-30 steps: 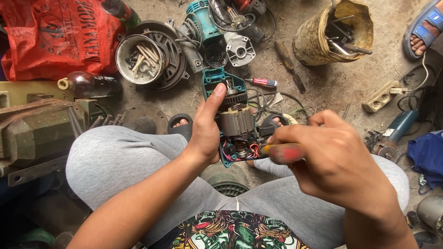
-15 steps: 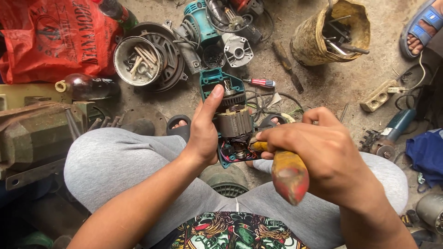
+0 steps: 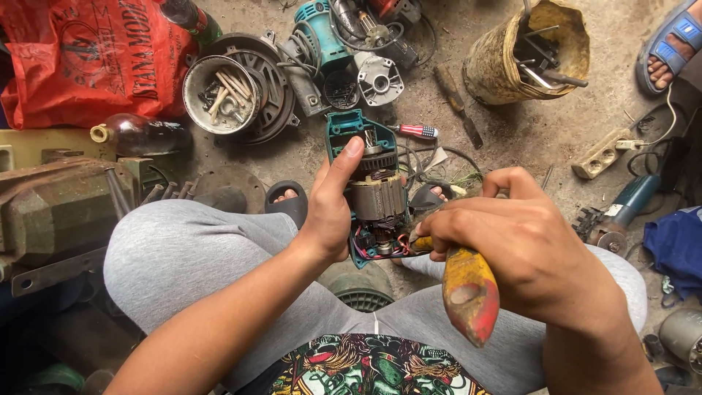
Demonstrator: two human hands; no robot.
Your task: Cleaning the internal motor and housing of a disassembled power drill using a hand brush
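My left hand (image 3: 330, 206) grips an opened teal power tool housing (image 3: 344, 132) with its grey motor (image 3: 376, 196) and coloured wires exposed, held above my knees. My right hand (image 3: 523, 249) is shut around a screwdriver with a worn yellow and red handle (image 3: 468, 292). The screwdriver's front end meets the wired lower end of the housing; its tip is hidden there. Grey trousers cover both legs below the hands.
On the dirt floor lie a round tin of bolts (image 3: 219, 93), a teal tool body (image 3: 322, 29), a small striped screwdriver (image 3: 418, 131), a yellowed bucket of tools (image 3: 504, 73), a red plastic bag (image 3: 88, 58), a metal vise (image 3: 58, 212) and a power strip (image 3: 601, 155). Another person's sandalled foot (image 3: 673, 44) is at top right.
My right hand has turned so that the screwdriver handle swung down toward me and now shows in full. The left hand keeps its hold on the housing.
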